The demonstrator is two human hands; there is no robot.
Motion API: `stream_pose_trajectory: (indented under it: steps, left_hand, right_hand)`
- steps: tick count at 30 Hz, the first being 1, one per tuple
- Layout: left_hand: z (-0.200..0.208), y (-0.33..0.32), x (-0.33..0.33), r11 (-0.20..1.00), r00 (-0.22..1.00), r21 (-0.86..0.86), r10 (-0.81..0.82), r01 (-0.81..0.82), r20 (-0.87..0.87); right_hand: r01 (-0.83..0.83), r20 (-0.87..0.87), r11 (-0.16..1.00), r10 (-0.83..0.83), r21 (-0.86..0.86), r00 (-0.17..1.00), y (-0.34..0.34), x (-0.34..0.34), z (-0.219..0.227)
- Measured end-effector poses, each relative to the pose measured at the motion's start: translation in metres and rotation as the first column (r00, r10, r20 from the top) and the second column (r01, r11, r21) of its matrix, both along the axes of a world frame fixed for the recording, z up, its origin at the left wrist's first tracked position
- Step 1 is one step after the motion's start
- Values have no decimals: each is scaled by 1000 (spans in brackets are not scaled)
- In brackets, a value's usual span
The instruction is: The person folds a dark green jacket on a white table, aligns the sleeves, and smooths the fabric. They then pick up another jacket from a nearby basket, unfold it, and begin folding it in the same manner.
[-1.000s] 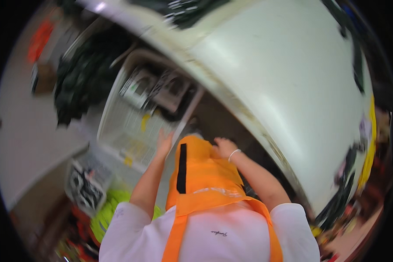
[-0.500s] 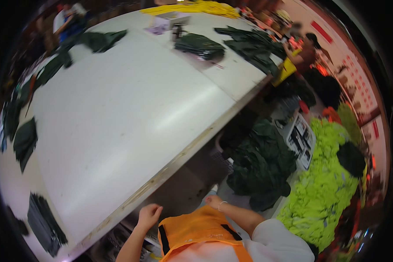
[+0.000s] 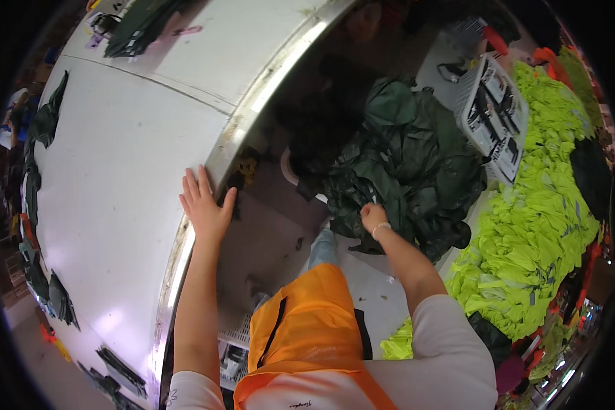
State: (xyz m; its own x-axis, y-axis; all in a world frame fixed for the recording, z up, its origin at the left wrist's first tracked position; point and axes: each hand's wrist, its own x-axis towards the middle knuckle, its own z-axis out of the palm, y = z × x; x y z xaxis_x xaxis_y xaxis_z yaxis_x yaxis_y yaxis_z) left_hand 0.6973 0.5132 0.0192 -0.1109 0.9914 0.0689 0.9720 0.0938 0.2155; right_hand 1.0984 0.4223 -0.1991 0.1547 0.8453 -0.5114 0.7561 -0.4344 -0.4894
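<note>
My left hand [image 3: 207, 206] lies flat on the edge of the white table [image 3: 126, 184], fingers spread, holding nothing. My right hand [image 3: 374, 219], with a pale bracelet at its wrist, is at the near side of a heap of dark green cloth pieces [image 3: 424, 160]. Its fingers are curled in against the fabric; whether they grip a piece is hidden. The heap is crumpled and lies low, to the right of the table. An orange apron [image 3: 307, 318] covers my front.
Right of the heap stands a white plastic basket [image 3: 468, 113] with printed packages. Beyond it spreads a large pile of neon yellow-green cloth [image 3: 526, 239]. On the table lie a dark green stack [image 3: 140, 27] at the far end and dark folded pieces [image 3: 119, 372] near the left edge.
My view has turned right and down toward the heap. My left hand has opened and come down on the table edge. My right hand has reached forward from the apron to the dark green cloth.
</note>
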Motion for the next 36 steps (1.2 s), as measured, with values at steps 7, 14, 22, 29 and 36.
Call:
stream_pose_trajectory:
  steps: [7,14,22,29,36]
  left_hand:
    - [-20,17,30,997,952,78,17,7,-307]
    - [-26,29,32,986,948,144,-40,89,-314]
    - [-23,21,29,992,949,126,24,16,-314]
    - [-22,14,28,990,961,138,45,-7,-273]
    - [-13,10,21,998,982,26,52,-48,-182]
  right_hand:
    - [241,475,960,-146,-144,868,119,73,-58]
    - [257,93,931,-240,-260,966,111,107,-114]
    - [139,-361,985,-94,102,928,105,92,62]
    - [49,-576,998,-19,37,817,42,34,207]
    - [-110,-872,913,409,394,268,34,-45,376]
